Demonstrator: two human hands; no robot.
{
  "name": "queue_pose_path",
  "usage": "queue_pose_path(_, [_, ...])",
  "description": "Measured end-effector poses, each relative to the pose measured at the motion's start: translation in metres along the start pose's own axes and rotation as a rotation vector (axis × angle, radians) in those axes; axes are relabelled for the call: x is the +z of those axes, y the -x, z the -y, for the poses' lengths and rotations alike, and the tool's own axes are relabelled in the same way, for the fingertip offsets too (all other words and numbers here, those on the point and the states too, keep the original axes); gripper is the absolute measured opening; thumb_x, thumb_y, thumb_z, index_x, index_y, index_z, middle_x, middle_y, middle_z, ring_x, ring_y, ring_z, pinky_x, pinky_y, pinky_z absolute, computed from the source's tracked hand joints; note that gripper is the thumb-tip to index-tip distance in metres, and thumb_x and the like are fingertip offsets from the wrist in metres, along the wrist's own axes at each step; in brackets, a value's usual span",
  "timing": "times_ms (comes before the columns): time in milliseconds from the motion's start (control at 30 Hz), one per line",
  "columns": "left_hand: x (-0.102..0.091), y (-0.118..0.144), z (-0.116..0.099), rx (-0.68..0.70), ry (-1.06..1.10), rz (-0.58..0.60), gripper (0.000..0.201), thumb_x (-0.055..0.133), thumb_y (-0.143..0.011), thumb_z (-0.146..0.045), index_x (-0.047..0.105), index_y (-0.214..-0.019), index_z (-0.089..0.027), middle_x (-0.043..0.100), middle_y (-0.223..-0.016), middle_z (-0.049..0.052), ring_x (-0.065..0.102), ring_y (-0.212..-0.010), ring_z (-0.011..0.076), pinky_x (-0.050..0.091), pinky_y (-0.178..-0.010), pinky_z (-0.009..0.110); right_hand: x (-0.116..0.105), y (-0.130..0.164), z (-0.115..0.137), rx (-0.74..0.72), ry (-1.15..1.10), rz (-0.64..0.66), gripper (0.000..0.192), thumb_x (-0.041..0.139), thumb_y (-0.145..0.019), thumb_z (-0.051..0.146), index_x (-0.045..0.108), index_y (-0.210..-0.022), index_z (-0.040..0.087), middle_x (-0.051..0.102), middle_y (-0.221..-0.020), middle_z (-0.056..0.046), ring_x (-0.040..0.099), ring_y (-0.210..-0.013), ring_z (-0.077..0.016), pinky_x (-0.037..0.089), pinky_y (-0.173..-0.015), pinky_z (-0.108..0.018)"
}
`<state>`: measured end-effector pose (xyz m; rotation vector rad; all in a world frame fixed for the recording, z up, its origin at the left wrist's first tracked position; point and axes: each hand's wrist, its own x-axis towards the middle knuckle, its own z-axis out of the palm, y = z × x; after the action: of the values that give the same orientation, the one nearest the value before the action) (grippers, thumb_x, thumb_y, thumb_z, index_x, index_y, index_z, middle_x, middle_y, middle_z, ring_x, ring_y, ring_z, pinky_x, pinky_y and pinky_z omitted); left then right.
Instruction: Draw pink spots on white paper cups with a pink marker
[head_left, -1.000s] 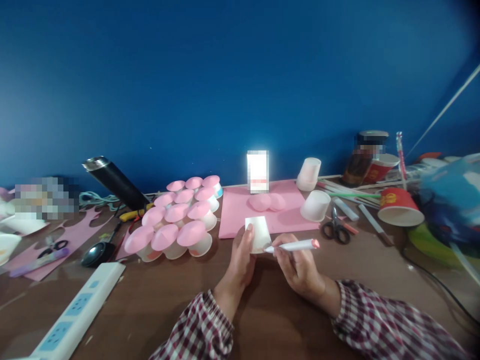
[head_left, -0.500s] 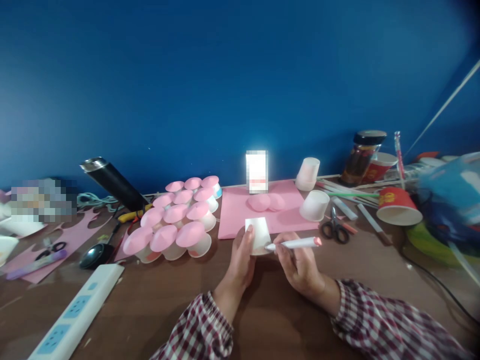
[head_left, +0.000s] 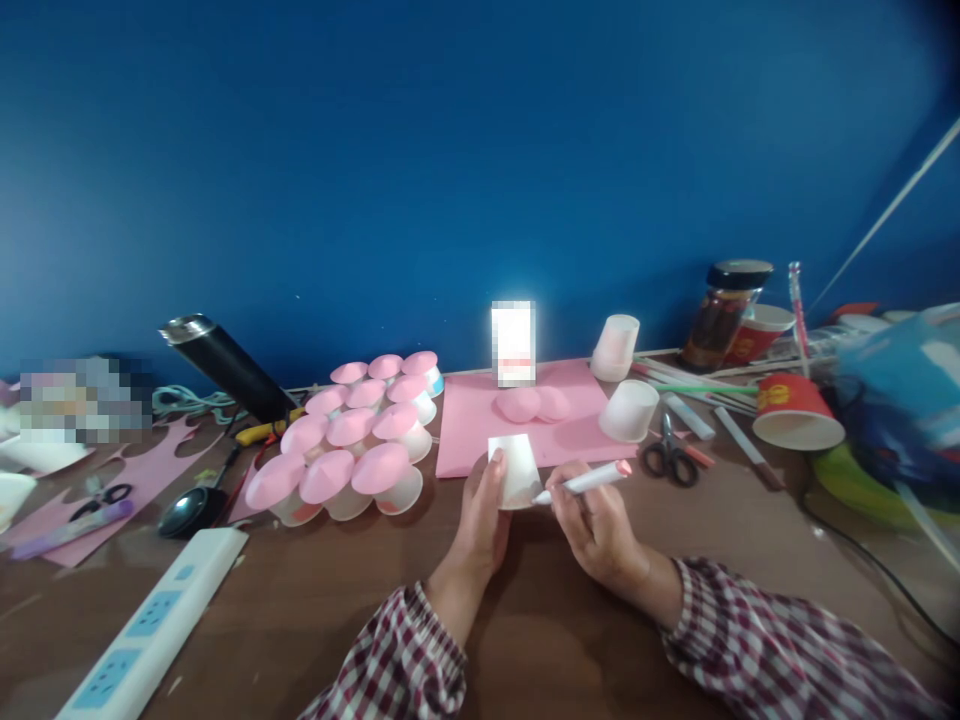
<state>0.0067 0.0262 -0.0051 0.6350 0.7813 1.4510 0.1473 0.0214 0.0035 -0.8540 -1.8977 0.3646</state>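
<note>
The small white paper cup (head_left: 514, 468) is held upside down just in front of the near edge of the pink paper sheet (head_left: 525, 415), lifted slightly off the brown table (head_left: 300, 600). It is gripped by the left hand (head_left: 480, 525), fingers curled round its left side and thumb up against the wall. The marker (head_left: 583, 482) is pinched in the right hand (head_left: 600, 530), fingers closed on its barrel, its tip touching the cup's lower right wall.

Change noted: against the frame half a second earlier, the marker's pink rear end has been raised, so the barrel now slopes up to the right instead of lying almost level; the tip has remained on the cup. Drawing on the cup wall is judged to be under way. The cup itself has shifted very little.

Left of the pink sheet, the cluster of pink-capped cups (head_left: 352, 440) is unchanged; right of it, scissors (head_left: 670, 455) and two upturned white cups (head_left: 628, 410) are as before.
</note>
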Motion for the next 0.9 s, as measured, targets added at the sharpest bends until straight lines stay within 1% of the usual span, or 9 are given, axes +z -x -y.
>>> queue_pose_path(100, [-0.0001,0.0004,0.0000,0.004,-0.003,0.005,0.029,0.064,-0.083,-0.045,0.061,-0.082,-0.016,0.056,-0.074,0.001,0.053,-0.067,0.0142,0.044,-0.065,0.030,-0.0003,-0.0007,0.0015,0.023,-0.009,-0.002,0.014,0.038,-0.097,0.015,0.048,-0.088,0.020,0.056,-0.069,-0.002,0.053,-0.059,-0.0159,0.045,-0.057,-0.029])
queue_pose_path(200, [-0.0009,0.0001,0.0011,-0.011,-0.016,-0.005,0.029,0.063,-0.084,-0.046,0.062,-0.082,-0.017,0.058,-0.075,0.003,0.054,-0.068,0.0154,0.045,-0.065,0.031,0.0001,-0.0004,0.0024,0.028,-0.001,-0.012,0.014,0.038,-0.096,0.014,0.048,-0.089,0.021,0.057,-0.071,-0.003,0.054,-0.060,-0.0167,0.047,-0.059,-0.030])
queue_pose_path(300, [-0.0015,-0.0006,0.0021,-0.025,-0.017,-0.016,0.031,0.065,-0.081,-0.048,0.063,-0.082,-0.017,0.060,-0.075,0.004,0.055,-0.067,0.0168,0.046,-0.064,0.032,0.0009,0.0004,0.0019,0.022,0.011,-0.033,0.014,0.039,-0.097,0.014,0.049,-0.089,0.021,0.059,-0.072,-0.004,0.055,-0.061,-0.0176,0.049,-0.060,-0.032])
queue_pose_path(433, [-0.0012,-0.0010,0.0022,-0.037,-0.010,-0.033,0.032,0.068,-0.079,-0.049,0.063,-0.081,-0.017,0.060,-0.074,0.003,0.055,-0.066,0.0162,0.046,-0.063,0.031,0.0016,0.0014,0.0003,0.025,0.014,-0.057,0.015,0.039,-0.097,0.014,0.051,-0.089,0.021,0.060,-0.072,-0.005,0.057,-0.061,-0.0181,0.050,-0.061,-0.033])
queue_pose_path(633, [0.0001,0.0005,0.0012,-0.030,0.005,-0.005,0.029,0.065,-0.083,-0.045,0.062,-0.083,-0.016,0.060,-0.075,0.003,0.055,-0.068,0.0151,0.047,-0.064,0.029,0.0016,0.0019,-0.0005,0.041,-0.005,-0.053,0.017,0.038,-0.099,0.018,0.051,-0.089,0.021,0.060,-0.072,-0.005,0.059,-0.063,-0.0196,0.051,-0.061,-0.034])
queue_pose_path(900, [0.0005,0.0013,0.0008,-0.025,0.003,-0.002,0.030,0.064,-0.083,-0.044,0.063,-0.086,-0.015,0.060,-0.078,0.005,0.055,-0.070,0.0158,0.048,-0.064,0.029,0.0022,0.0015,-0.0027,0.021,-0.038,-0.069,0.016,0.039,-0.099,0.022,0.052,-0.091,0.022,0.063,-0.075,-0.006,0.062,-0.066,-0.0209,0.052,-0.063,-0.034])
